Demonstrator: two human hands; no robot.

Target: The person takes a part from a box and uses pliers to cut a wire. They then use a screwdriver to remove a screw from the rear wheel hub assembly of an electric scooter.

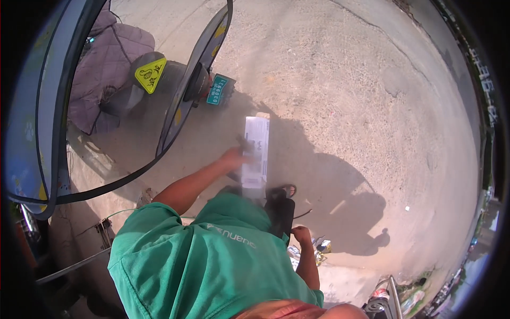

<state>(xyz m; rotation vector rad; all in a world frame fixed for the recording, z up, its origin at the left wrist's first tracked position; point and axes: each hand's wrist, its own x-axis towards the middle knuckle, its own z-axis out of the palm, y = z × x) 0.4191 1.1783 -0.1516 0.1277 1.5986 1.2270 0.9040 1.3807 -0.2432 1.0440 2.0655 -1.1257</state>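
While a white box lies beside the left hand, blurred fingers overlap its left edge, cannot tell if pinching

Head view, wide fisheye, worn up top: looks steeply down over the green shirt, which sits close and fills the lower middle. Left hand and right hand farther out; concrete ground beyond, curving away at the borders.
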